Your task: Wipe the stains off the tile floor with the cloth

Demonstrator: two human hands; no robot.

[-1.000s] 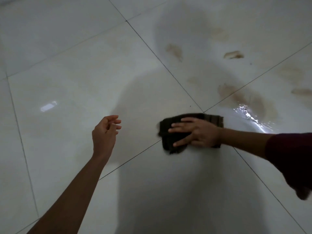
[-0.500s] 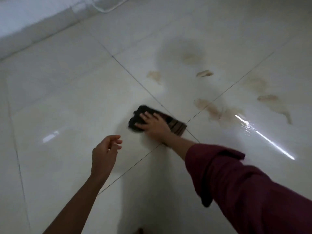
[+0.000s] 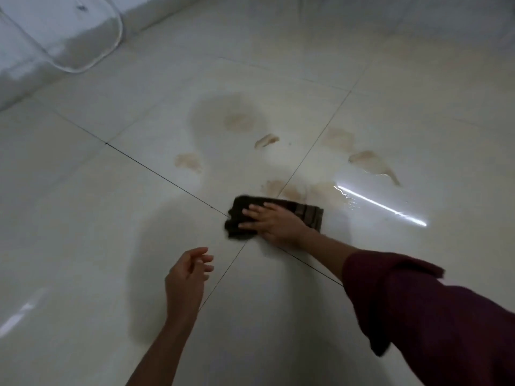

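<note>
The glossy cream tile floor [image 3: 83, 204] filled the frame, with pale brown stains [image 3: 239, 121] scattered across its upper centre and a white curved fixture [image 3: 69, 32] in the upper left corner. At centre the dark brown folded cloth [image 3: 306, 215] lay flat where the grout lines cross, just below the nearest stains, and the right hand [image 3: 274, 222] pressed it down with fingers spread straight, its dark red sleeve [image 3: 418, 316] reaching in from the lower right. Below, left of centre, the left hand [image 3: 186, 277] hovered above the tile, fingers loosely curled and holding nothing.
</note>
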